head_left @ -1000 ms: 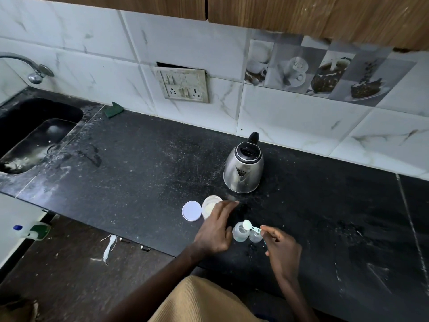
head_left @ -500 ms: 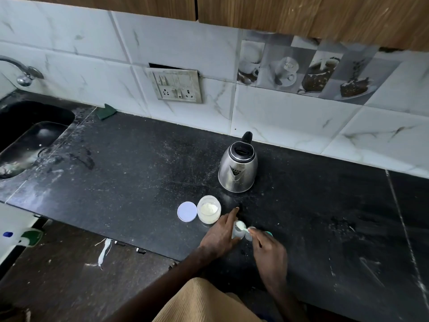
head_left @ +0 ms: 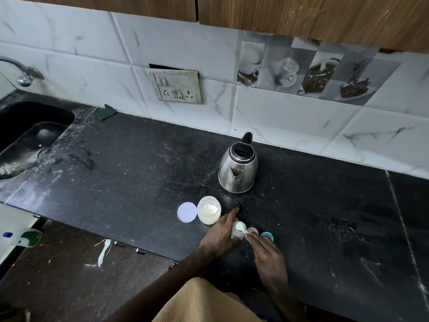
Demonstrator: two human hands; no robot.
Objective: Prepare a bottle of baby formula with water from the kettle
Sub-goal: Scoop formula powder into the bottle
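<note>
- The bottle (head_left: 235, 235) stands upright near the front edge of the black counter (head_left: 139, 170), in front of the kettle (head_left: 238, 169).
- The left hand (head_left: 220, 235) wraps around the bottle's side, with its forefinger stretched out straight.
- The right hand (head_left: 269, 256) pinches the handle of a small scoop (head_left: 240, 227), whose bowl sits over the bottle's mouth.
- An open jar (head_left: 208, 210) of pale powder stands just left of the bottle, its lid (head_left: 186, 212) lying flat beside it.
- A teal cap (head_left: 267, 237) lies to the right of the bottle.
</note>
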